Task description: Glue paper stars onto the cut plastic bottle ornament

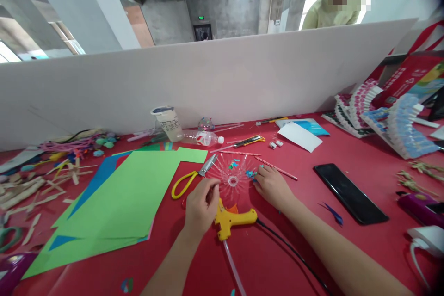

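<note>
Between my hands, a clear plastic bottle piece point(232, 181) lies with its cut strips spread out round the neck. Small blue star-like cutouts point(250, 174) rest on its right side, others near its far strips. My left hand point(203, 203) is at the near left edge of the piece, fingers curled and closed; what they pinch is hidden. My right hand point(274, 187) rests at the right edge, its fingertips together on the small blue cutouts. A yellow hot glue gun point(236, 218) lies just beside my left hand, a glue stick in its back.
Yellow-handled scissors point(185, 184) and green paper sheets point(125, 194) lie left. Behind are a paper cup point(168, 122), a plastic bottle point(206, 138) and a box cutter point(249, 141). A black phone point(350, 193) lies right. A white partition point(222, 83) bounds the table; a person point(329, 11) is beyond.
</note>
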